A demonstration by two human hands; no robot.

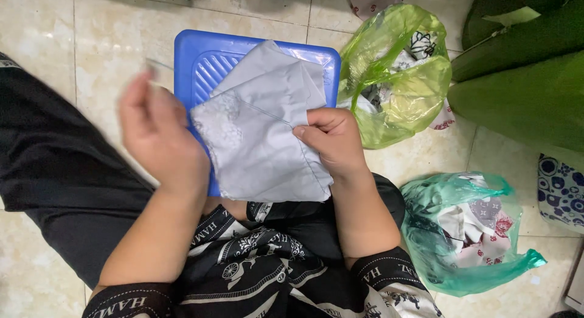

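A light grey piece of cloth (261,129) with a pale lace patch on its left part is held up over a blue plastic stool (201,62). My right hand (331,141) is shut on the cloth's right edge, thumb pressing on top. My left hand (158,132) is blurred at the cloth's left side, fingers pinched together; a thin pale line, maybe a thread or needle, runs from them, too blurred to tell. My lap in black patterned clothes is below.
A yellow-green plastic bag (395,74) with fabric scraps lies right of the stool. A teal-green bag (468,233) of scraps sits at lower right. Green cloth (523,68) is piled at upper right. Beige tiled floor (109,26) surrounds everything.
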